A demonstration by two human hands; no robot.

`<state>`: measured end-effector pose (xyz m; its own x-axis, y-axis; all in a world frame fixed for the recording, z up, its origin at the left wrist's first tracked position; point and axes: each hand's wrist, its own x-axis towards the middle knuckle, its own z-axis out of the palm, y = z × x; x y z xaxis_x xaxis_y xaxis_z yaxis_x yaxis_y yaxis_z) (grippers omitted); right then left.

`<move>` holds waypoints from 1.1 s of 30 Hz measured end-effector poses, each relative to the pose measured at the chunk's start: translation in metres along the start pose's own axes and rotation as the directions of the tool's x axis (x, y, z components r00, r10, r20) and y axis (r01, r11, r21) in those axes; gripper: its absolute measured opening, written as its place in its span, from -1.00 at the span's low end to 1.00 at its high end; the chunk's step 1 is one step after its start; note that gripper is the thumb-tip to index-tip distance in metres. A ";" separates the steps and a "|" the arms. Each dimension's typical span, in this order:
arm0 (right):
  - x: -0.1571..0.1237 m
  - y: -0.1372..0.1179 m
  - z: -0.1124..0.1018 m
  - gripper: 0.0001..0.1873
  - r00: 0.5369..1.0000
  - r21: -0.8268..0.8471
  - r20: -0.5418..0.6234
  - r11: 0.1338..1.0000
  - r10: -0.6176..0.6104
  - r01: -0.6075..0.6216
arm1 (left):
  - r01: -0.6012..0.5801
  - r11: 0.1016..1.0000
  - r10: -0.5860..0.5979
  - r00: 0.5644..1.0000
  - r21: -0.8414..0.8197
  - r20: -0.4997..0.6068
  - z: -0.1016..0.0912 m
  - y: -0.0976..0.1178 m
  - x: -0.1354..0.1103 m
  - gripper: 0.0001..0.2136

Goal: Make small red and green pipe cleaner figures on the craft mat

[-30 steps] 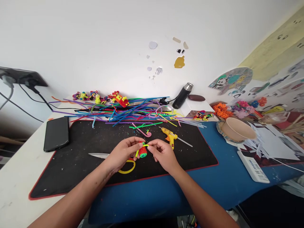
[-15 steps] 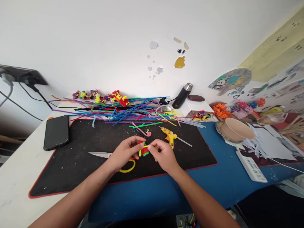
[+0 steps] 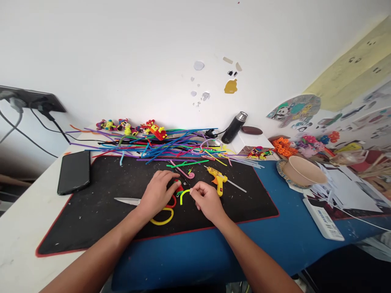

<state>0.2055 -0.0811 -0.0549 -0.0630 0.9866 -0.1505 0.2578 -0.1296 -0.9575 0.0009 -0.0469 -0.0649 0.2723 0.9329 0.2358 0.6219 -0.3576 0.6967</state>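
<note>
My left hand [image 3: 157, 194] is closed round a small red and green pipe-cleaner piece [image 3: 179, 188], holding it just above the black mat [image 3: 91, 203]. My right hand [image 3: 207, 199] pinches the end of a bright yellow-green pipe cleaner [image 3: 183, 195] that curves from that piece. Scissors with yellow and red handles [image 3: 161, 219] lie under my left hand, their blade [image 3: 126, 200] pointing left. A yellow glue gun [image 3: 217, 178] lies just right of my right hand.
A heap of coloured pipe cleaners [image 3: 171, 144] runs along the mat's far edge, with small finished figures [image 3: 128, 126] behind. A black phone [image 3: 73, 171] lies at left. A paper bowl [image 3: 302, 171], a dark flask [image 3: 233, 127] and craft clutter stand at right.
Both hands have lowered toward the mat. The yellow-green pipe cleaner, wrapped close to the red piece before, now stands out as a loose curve between my hands.
</note>
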 end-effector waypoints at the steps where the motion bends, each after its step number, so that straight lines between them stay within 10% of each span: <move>1: 0.001 0.000 0.000 -0.73 1.000 -0.002 -0.009 1.000 -0.001 0.001 | 0.013 0.999 -0.012 0.999 -0.029 0.042 -0.004 0.004 -0.001 -0.74; 16: 0.007 -0.006 -0.001 -0.73 0.996 0.068 0.084 0.997 0.022 -0.027 | -0.026 0.992 -0.018 0.940 0.126 0.341 -0.030 0.026 -0.007 -0.74; 23: 0.002 -0.012 -0.013 -0.62 0.911 0.262 0.411 0.953 0.033 -0.152 | 0.279 0.900 0.012 0.753 -0.336 0.658 -0.058 0.018 -0.002 -0.74; 33: -0.004 -0.010 -0.014 -0.62 0.799 0.325 0.598 0.890 0.069 -0.320 | 0.417 0.822 0.076 0.596 -0.389 0.799 -0.077 0.015 -0.001 -0.68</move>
<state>0.2163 -0.0822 -0.0414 -0.6092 0.7197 -0.3330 -0.0634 -0.4627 -0.8842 -0.0466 -0.0495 -0.0024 0.7963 0.4945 -0.3483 0.3391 0.1120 0.9341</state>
